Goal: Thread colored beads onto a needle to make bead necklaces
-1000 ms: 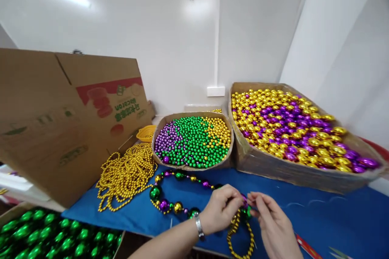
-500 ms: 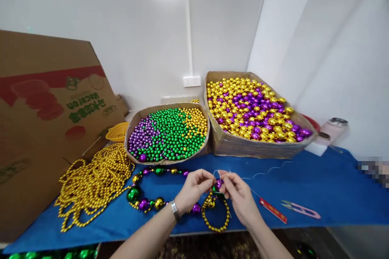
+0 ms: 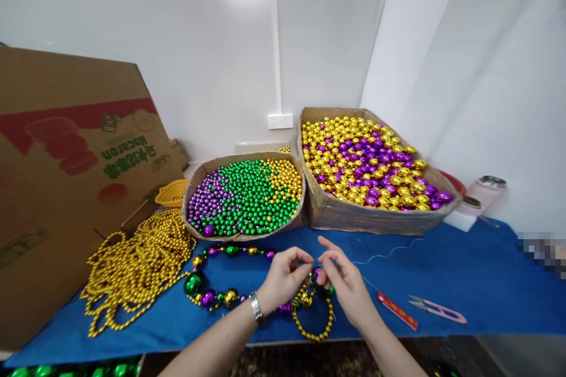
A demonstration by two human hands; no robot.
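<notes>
My left hand [image 3: 286, 275], with a metal watch on its wrist, pinches thumb and forefinger together over the table. My right hand [image 3: 339, 271] faces it closely, thumb and fingers pinched and one finger raised. A thin white string [image 3: 331, 254] runs at the right fingertips, hard to follow between the hands. Below them hang a purple bead [image 3: 316, 274] and green beads, partly hidden by my right fingers. A loop of small gold beads [image 3: 313, 339] lies under these. To the left, a necklace of large green, purple and gold beads [image 3: 231, 296] curves over the blue cloth [image 3: 398, 259].
Behind are a box of small beads [image 3: 247, 197] and a larger box of gold and purple beads [image 3: 367, 165]. Gold bead strands [image 3: 141, 271] lie left, by a big carton [image 3: 71, 188]. Right are a red strip [image 3: 397, 310] and pink thread snips [image 3: 437, 309].
The string loop that stood between my fingertips has gone from sight. My right forefinger has lifted, and the beads below my hands have shifted slightly.
</notes>
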